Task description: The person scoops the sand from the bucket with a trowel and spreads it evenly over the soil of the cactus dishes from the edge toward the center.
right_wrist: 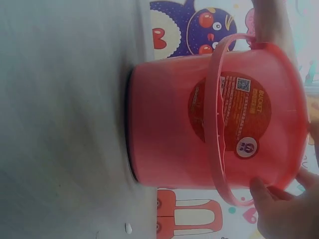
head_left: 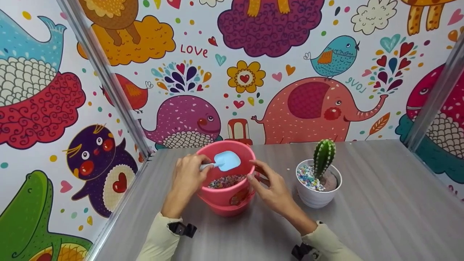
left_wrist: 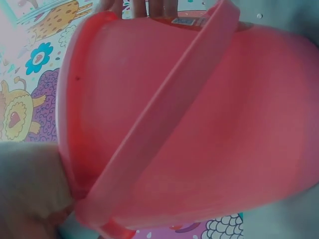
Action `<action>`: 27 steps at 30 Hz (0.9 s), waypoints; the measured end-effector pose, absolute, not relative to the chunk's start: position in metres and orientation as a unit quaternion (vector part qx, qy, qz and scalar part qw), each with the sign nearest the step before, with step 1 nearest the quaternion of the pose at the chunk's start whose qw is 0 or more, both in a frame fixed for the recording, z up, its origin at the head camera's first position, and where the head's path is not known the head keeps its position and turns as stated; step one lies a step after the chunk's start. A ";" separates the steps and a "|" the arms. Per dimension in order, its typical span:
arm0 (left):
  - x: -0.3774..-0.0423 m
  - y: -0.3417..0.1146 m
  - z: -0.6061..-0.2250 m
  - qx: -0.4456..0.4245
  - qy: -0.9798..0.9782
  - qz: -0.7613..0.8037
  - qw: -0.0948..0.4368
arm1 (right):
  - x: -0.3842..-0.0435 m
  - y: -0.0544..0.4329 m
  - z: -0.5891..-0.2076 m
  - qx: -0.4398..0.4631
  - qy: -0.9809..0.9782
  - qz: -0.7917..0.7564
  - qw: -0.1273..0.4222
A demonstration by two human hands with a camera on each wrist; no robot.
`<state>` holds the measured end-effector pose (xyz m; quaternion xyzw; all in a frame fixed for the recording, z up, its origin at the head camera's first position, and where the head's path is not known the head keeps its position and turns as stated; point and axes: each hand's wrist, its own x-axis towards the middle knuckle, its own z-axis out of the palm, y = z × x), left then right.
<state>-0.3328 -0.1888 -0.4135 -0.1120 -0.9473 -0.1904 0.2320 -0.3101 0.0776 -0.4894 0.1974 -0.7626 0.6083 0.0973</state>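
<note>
In the head view a pink bucket [head_left: 217,199] stands on the table with multicoloured pebbles [head_left: 228,181] at its bottom. My left hand [head_left: 188,174] grips the handle of a small light blue shovel [head_left: 227,161], its blade held over the bucket's opening. With thumb and fingers, my right hand [head_left: 272,186] holds the bucket's rim on the right side. The bucket's handle [right_wrist: 214,119] hangs down against its outside, across a round orange label [right_wrist: 234,114] in the right wrist view. From the left wrist, the bucket's wall [left_wrist: 239,124] fills most of the view and hides the shovel.
A white pot [head_left: 315,198] with a green cactus [head_left: 323,157] and coloured pebbles stands to the right of the bucket on the grey table [head_left: 384,203]. Walls with cartoon animals and metal posts [head_left: 105,72] enclose the table at the back and sides.
</note>
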 end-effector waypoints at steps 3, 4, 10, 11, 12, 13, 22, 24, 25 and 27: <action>-0.337 -0.186 -0.411 -0.114 -0.952 -0.173 0.225 | -0.312 0.078 -0.489 0.189 -0.765 0.607 0.102; -0.338 -0.185 -0.411 -0.117 -0.953 -0.166 0.225 | -0.313 0.078 -0.488 0.187 -0.767 0.605 0.102; -0.340 -0.182 -0.409 -0.133 -0.962 -0.083 0.224 | -0.316 0.075 -0.486 0.183 -0.777 0.594 0.099; -0.339 -0.181 -0.408 -0.131 -0.964 -0.066 0.222 | -0.316 0.074 -0.486 0.184 -0.778 0.593 0.098; -0.339 -0.181 -0.408 -0.129 -0.965 -0.048 0.223 | -0.316 0.074 -0.486 0.187 -0.779 0.591 0.097; -0.339 -0.180 -0.408 -0.127 -0.966 -0.030 0.223 | -0.316 0.074 -0.485 0.189 -0.781 0.588 0.095; -0.339 -0.165 -0.407 -0.092 -0.972 0.069 0.207 | -0.317 0.077 -0.482 0.206 -0.778 0.587 0.089; -0.340 -0.164 -0.406 -0.097 -0.974 0.075 0.189 | -0.317 0.077 -0.479 0.204 -0.780 0.585 0.090; -0.341 -0.164 -0.406 -0.102 -0.976 0.075 0.178 | -0.317 0.077 -0.478 0.202 -0.781 0.584 0.090; -0.343 -0.165 -0.406 -0.116 -0.979 0.064 0.157 | -0.316 0.078 -0.476 0.200 -0.786 0.578 0.091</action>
